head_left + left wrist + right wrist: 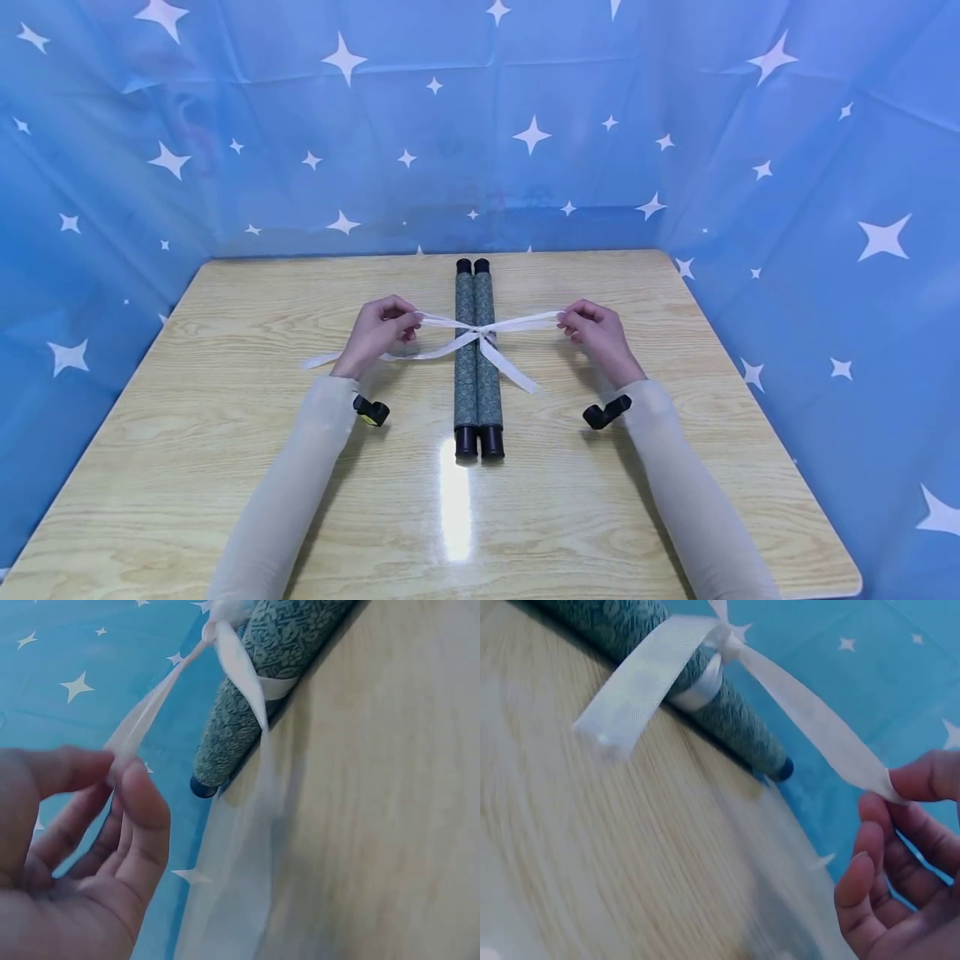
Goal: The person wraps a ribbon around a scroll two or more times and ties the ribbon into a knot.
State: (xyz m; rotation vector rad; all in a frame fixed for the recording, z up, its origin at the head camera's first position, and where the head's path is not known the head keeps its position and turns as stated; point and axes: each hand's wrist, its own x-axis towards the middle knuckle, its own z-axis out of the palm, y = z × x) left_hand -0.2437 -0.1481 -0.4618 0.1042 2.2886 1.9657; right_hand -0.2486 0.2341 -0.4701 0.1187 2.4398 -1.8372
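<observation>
Two green patterned rolls with black end caps lie side by side down the middle of the wooden table. A white ribbon is knotted around them at mid length. My left hand pinches the ribbon's left loop, and my right hand pinches its right loop; both loops are stretched taut away from the knot. In the left wrist view my thumb and fingers pinch the ribbon. In the right wrist view my fingertips grip the ribbon. Two loose tails trail on the table.
A blue sheet with white stars walls in the table at the back and both sides. A small black camera is strapped at each wrist. A glare streak lies on the table's near part.
</observation>
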